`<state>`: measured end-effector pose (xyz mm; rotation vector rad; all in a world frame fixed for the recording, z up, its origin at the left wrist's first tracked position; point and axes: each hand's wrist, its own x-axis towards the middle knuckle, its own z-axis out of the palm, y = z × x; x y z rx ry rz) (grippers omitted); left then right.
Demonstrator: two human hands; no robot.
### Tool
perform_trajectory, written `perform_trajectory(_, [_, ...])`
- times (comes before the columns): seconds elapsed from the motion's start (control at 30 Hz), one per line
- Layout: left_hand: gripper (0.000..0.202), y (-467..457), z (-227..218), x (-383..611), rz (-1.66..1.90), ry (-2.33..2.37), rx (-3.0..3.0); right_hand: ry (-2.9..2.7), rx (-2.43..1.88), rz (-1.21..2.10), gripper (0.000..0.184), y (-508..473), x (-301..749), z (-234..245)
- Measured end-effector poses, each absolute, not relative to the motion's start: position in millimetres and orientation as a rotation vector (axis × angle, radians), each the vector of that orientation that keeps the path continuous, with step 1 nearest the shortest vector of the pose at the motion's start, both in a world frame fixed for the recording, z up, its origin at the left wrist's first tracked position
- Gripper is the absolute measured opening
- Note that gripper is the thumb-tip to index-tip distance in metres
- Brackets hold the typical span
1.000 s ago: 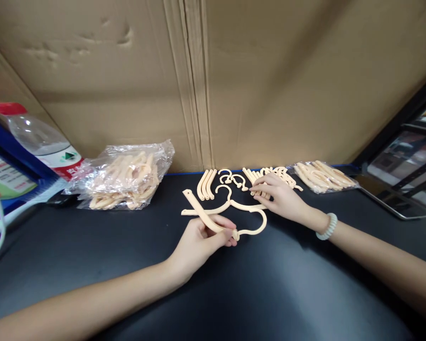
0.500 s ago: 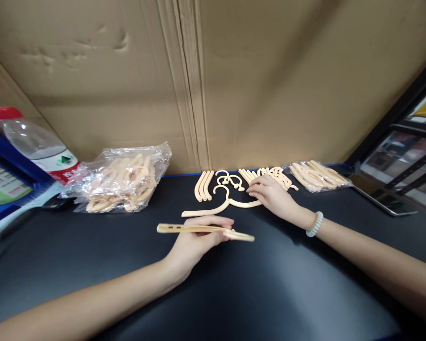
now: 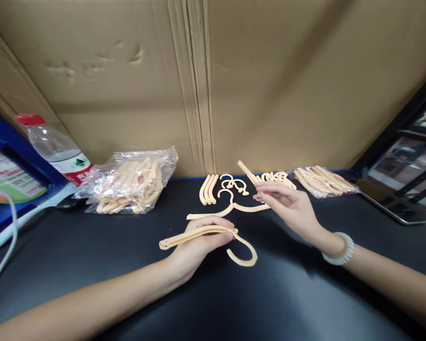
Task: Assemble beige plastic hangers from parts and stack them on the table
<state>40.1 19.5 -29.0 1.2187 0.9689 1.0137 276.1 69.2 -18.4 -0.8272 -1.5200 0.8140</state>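
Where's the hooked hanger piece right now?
Head view, centre: the hanger piece sits in the left hand, over the black table, nearer than the flat hanger.

You can read nothing for certain. At the left of the frame, the red-and-white label on the clear plastic bottle with the red cap (image 3: 58, 150) is too blurred, and so is the printed card (image 3: 7, 179).

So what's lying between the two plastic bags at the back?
Head view: three curved arms, loose hooks and a pile of beige parts, on the black table.

Mid-frame, left hand (image 3: 195, 244) is gripping a hooked cream plastic hanger arm (image 3: 177, 239); right hand (image 3: 294, 209) is pinching a cream plastic bar (image 3: 247, 172).
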Motion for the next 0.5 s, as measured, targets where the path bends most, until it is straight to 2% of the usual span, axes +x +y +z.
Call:
perform_trajectory(0.13, [0.015, 22.2, -27.6, 42.4, 1.026, 0.914, 1.155, -1.593, -0.845, 0.847, 0.009, 54.9, 263.2, -25.3])
perform_trajectory(0.27, [0.019, 22.3, -26.4, 44.9, 1.052, 0.909, 1.118, -1.399, -0.890, 1.079, 0.010, 51.7, 256.8, -32.1])
perform_trajectory(0.5, [0.020, 22.3, -25.4, 44.8, 1.060, 0.876, 1.013, -1.077, -0.914, 1.366, 0.032, 48.5, 259.2, -32.5])
